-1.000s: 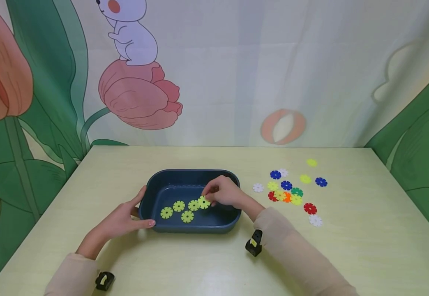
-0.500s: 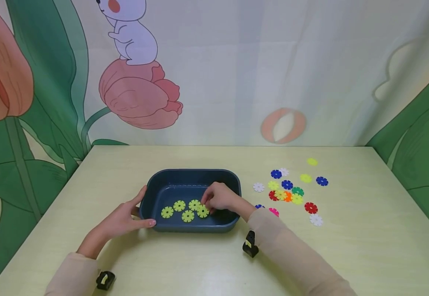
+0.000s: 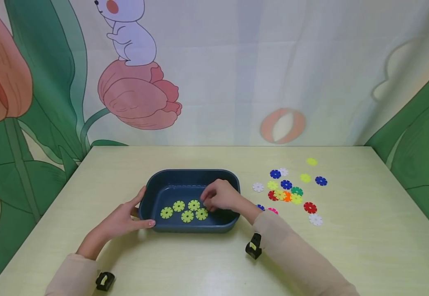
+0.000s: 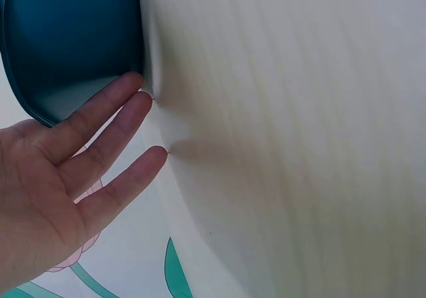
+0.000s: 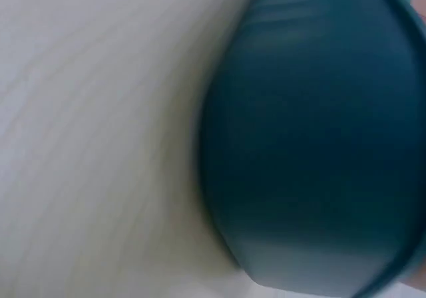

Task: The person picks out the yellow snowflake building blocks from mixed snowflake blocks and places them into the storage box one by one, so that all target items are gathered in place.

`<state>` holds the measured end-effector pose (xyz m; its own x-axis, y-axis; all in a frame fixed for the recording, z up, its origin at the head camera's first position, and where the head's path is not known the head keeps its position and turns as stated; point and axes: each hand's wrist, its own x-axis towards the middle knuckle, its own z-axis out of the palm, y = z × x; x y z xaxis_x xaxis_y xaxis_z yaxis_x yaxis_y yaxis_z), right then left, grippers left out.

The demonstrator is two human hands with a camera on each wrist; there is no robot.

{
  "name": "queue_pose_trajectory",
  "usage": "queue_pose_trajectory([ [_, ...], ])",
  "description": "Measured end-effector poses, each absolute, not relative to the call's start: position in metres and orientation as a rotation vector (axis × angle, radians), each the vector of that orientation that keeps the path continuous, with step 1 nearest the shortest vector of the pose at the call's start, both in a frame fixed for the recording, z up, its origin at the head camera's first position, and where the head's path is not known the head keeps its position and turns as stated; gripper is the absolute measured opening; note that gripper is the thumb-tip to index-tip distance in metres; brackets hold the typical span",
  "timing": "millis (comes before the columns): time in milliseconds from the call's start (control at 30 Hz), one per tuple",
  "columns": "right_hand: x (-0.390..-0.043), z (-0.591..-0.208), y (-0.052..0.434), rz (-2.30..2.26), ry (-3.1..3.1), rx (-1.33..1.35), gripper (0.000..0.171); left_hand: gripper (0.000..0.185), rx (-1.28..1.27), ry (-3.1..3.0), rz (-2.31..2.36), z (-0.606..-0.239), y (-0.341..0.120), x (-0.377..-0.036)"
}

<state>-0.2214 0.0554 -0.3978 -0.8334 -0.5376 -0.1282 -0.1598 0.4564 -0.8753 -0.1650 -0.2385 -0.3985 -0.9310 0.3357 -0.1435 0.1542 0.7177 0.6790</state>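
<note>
In the head view, a dark blue rectangular tub [image 3: 189, 228] stands on the table, with several yellow-green snowflake discs [image 3: 187, 216] lying flat on its floor. My left hand [image 3: 127, 218] rests against the tub's left end, thumb along the near corner. The left wrist view shows fingers [image 4: 106, 138] stretched out straight beside the tub wall [image 4: 73, 45]. Inside the tub, toward its right end, is my right hand [image 3: 222, 197], fingers loosely bent just above the rightmost disc [image 3: 201, 214]; no disc shows between them. The right wrist view holds only the tub's blurred outer side [image 5: 313, 132].
Right of the tub, loose snowflake discs in several colours are scattered, including a green disc [image 3: 297, 191], a red disc [image 3: 310, 208] and a white disc [image 3: 315, 219]. Pink and blue discs lie partly behind the right sleeve [image 3: 292, 250]. A printed curtain [image 3: 214, 82] hangs behind the table.
My right hand has lowered a yellow-green disc onto the tub's floor, let go and drawn slightly away from it. The left hand and the tub have stayed put.
</note>
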Motion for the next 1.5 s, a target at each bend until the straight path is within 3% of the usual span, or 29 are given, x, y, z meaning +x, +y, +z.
queue_pose_trajectory([
  [233,-0.217,-0.383,0.069,-1.452,2.281,-0.726,0.016,0.103,0.396,2.674,1.012,-0.397,-0.239,-0.165],
  [633,-0.211,-0.369,0.088,-1.520,2.298,-0.708,0.017,0.103,0.393,2.669,1.015,-0.397,-0.238,-0.165],
  [1500,-0.220,-0.385,0.156,-1.485,2.343,-0.622,0.031,0.103,0.385,2.672,1.008,-0.400,-0.240,-0.167],
])
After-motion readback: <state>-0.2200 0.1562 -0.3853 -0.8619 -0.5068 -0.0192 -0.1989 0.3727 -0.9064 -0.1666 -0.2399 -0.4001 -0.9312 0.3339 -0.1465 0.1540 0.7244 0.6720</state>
